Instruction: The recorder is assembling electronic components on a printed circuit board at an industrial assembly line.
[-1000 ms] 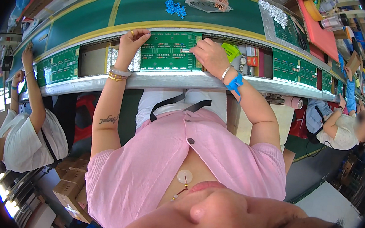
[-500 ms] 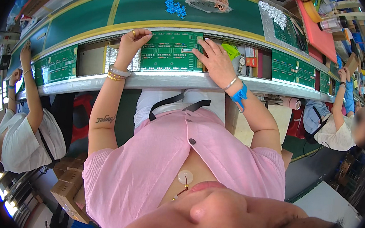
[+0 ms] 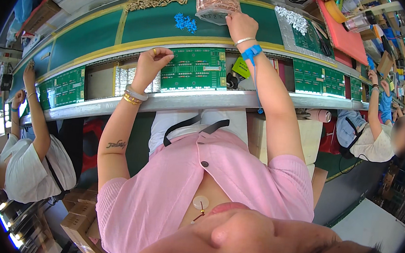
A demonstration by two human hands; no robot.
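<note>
A green circuit board (image 3: 198, 69), with rows of small parts on it, sits in the metal rail in front of me. By its left edge is my left hand (image 3: 152, 66), thumb and fingertips pinched together; whatever they hold is too small to make out. My right hand (image 3: 241, 27) reaches past the board to a clear plastic bag (image 3: 217, 6) full of copper-coloured wire pieces. Its fingers are curled together at the bag's near right corner, and what is between them is hidden. A blue wrist strap (image 3: 251, 53) with a cord circles my right wrist.
On the green bench lie tan parts (image 3: 156, 3), blue parts (image 3: 185, 23) and white parts (image 3: 292, 19) in piles. More boards (image 3: 318, 79) stand along the rail (image 3: 186, 96) on both sides. A pink foam sheet (image 3: 341, 30) is at far right. Co-workers sit left and right.
My right hand has left the board's right edge and moved up and away to the bag of wire pieces. My left hand stays pinched by the board's left edge.
</note>
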